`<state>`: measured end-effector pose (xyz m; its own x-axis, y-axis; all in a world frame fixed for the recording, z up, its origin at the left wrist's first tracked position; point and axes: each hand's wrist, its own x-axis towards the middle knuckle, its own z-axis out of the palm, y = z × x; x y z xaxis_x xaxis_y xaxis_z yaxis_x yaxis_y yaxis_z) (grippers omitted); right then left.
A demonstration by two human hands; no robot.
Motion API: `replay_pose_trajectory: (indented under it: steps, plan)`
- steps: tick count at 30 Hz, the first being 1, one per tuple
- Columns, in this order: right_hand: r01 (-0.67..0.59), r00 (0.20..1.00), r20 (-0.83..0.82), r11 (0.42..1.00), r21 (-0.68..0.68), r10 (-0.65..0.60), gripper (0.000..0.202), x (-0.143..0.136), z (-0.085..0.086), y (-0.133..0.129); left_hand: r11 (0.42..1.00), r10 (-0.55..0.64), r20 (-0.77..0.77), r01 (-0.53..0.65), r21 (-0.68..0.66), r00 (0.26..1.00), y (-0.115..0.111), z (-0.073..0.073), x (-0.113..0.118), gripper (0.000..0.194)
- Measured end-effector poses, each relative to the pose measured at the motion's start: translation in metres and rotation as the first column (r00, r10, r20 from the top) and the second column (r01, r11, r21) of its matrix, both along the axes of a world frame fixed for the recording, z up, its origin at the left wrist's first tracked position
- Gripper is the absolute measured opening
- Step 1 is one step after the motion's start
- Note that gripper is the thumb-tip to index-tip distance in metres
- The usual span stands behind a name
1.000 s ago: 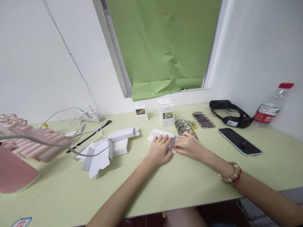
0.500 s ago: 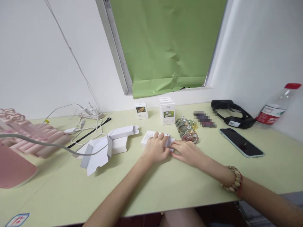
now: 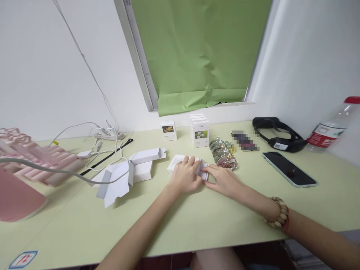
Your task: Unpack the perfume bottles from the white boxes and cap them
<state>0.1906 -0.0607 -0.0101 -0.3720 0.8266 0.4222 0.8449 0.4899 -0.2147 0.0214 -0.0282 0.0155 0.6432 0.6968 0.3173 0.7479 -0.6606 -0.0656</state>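
A small white carton (image 3: pixel 174 162) lies flat on the pale green table. My left hand (image 3: pixel 185 174) lies over it, fingers curled across its top and thumb along the near side, gripping it. At the carton's right end, my right hand (image 3: pixel 222 180) pinches the end flap (image 3: pixel 204 173) between thumb and fingers. My hands cover much of the carton. Just beyond my right hand lies a row of clear-wrapped packets (image 3: pixel 223 155) with dried contents. Behind the carton stand several upright white boxes (image 3: pixel 201 135) with a flower picture, and a separate white box (image 3: pixel 168 130) to their left.
Unfolded white cartons (image 3: pixel 132 168) lie left of my hands, near tangled white cables (image 3: pixel 112 150) and pink rolls (image 3: pixel 56 167). To the right are a phone (image 3: pixel 289 168), a black headset (image 3: pixel 278 135) and a red-capped bottle (image 3: pixel 327 129).
My right fingers have shifted slightly at the carton's end, where the flap now shows more upright between them. My left hand stays on the carton. The view has shifted a little.
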Motion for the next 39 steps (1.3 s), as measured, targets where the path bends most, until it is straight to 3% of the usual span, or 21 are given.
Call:
replay_pose_trajectory:
  steps: [3,8,14,23,30,39]
  plan:
    - [0.014,0.999,-0.046,0.998,-0.059,-0.017,0.023,-0.003,0.003,-0.001,0.996,-0.09,0.016,0.089,0.015,0.996,-0.001,0.0,-0.002,0.028]
    - [0.065,0.974,-0.205,0.988,-0.138,-0.093,0.024,-0.003,0.002,0.001,0.984,-0.177,0.104,0.179,-0.014,0.979,0.001,-0.009,-0.001,0.051]
    - [0.086,0.964,-0.246,0.994,-0.067,-0.1,0.03,-0.003,-0.002,0.002,0.992,-0.11,0.103,0.116,-0.05,0.989,0.008,-0.02,-0.005,0.067]
    - [0.021,0.981,-0.193,1.0,-0.023,-0.025,0.022,0.002,0.005,0.001,0.997,-0.066,0.104,0.068,-0.022,0.992,0.013,-0.01,-0.011,0.063]
    - [0.006,0.949,-0.313,0.998,-0.057,-0.024,0.025,0.005,0.007,0.001,0.998,-0.051,0.095,0.053,-0.025,0.994,0.015,-0.004,-0.019,0.064]
    - [0.004,0.963,-0.268,0.999,0.046,0.008,0.021,0.008,0.014,-0.001,0.999,-0.05,0.086,0.051,-0.015,0.995,0.02,-0.007,-0.024,0.062]
